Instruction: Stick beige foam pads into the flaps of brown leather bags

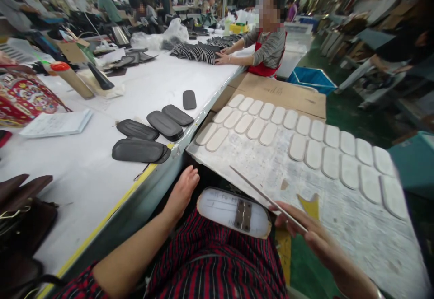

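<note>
My right hand (305,231) is closed on a long thin stick (252,187), which slants over the near edge of the board table. My left hand (185,186) hovers by the white table's edge, fingers curled together, with nothing visible in them. Between my hands, at my lap, lies an oval whitish plate (217,206) with handwritten marks and a brown hinge-like piece (243,215) across it. Dark grey oval pads (139,150) lie in small stacks beyond my left hand. Rows of pale oval pieces (322,156) cover the far part of the board (356,240) on my right.
A co-worker (271,41) handles striped dark pieces (200,53) at the white table (91,177). A brown bag (27,217) sits at left, near a bottle with an orange cap (71,80). Cardboard (294,98) and a blue crate (310,80) stand beyond the board.
</note>
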The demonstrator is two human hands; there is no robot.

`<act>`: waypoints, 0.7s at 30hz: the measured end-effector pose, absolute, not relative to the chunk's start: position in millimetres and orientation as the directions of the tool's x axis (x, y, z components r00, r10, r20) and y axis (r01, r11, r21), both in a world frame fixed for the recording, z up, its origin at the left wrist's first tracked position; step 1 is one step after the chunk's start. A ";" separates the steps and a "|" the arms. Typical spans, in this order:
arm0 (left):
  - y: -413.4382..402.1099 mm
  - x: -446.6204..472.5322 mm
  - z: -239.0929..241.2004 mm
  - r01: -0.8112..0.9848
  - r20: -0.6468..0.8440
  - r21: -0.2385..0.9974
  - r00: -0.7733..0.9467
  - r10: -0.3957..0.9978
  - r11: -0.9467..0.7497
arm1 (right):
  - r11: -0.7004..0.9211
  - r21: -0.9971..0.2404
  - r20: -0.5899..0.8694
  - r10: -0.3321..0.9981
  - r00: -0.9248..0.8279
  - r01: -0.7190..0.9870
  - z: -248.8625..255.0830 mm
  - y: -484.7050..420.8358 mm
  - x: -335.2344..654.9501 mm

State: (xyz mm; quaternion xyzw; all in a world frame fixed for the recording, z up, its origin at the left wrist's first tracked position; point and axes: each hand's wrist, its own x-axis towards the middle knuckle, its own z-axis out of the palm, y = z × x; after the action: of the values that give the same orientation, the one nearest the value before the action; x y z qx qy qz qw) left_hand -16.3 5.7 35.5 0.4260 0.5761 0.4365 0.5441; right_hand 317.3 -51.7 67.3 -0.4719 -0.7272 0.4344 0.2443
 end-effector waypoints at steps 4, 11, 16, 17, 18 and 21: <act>-46.4 -3.2 -9.8 0.007 -0.385 0.923 -0.016 0.923 0.385 | 0.133 -0.871 -0.137 0.859 -0.494 0.474 51.0 -59.1 308.9; -56.4 -2.2 -8.7 -0.072 -0.365 0.924 0.132 0.922 0.376 | 0.348 -0.572 -0.099 0.870 -0.483 0.743 40.0 -53.8 273.5; -55.2 -11.5 -8.1 -0.208 -0.373 0.883 0.232 0.898 0.421 | 0.425 -0.466 -0.082 0.852 -0.517 0.776 34.8 -48.0 276.2; -55.5 -11.4 -8.6 -0.239 -0.372 0.873 0.241 0.896 0.426 | 0.441 -0.451 -0.082 0.846 -0.528 0.776 34.0 -47.9 276.8; -55.8 -10.5 -8.8 -0.254 -0.371 0.868 0.236 0.898 0.426 | 0.453 -0.438 -0.082 0.840 -0.536 0.777 33.2 -47.9 277.1; -54.6 -4.6 -7.4 -0.159 -0.404 0.894 0.120 0.907 0.419 | 0.473 -0.409 -0.087 0.831 -0.549 0.780 32.1 -47.7 276.0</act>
State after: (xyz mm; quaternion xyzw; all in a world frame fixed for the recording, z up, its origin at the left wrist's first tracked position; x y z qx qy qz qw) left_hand -4.6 -54.6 -7.4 0.3558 0.5253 0.4048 0.6585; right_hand 276.0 -47.7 32.1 -0.4706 -0.8560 0.2051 0.0618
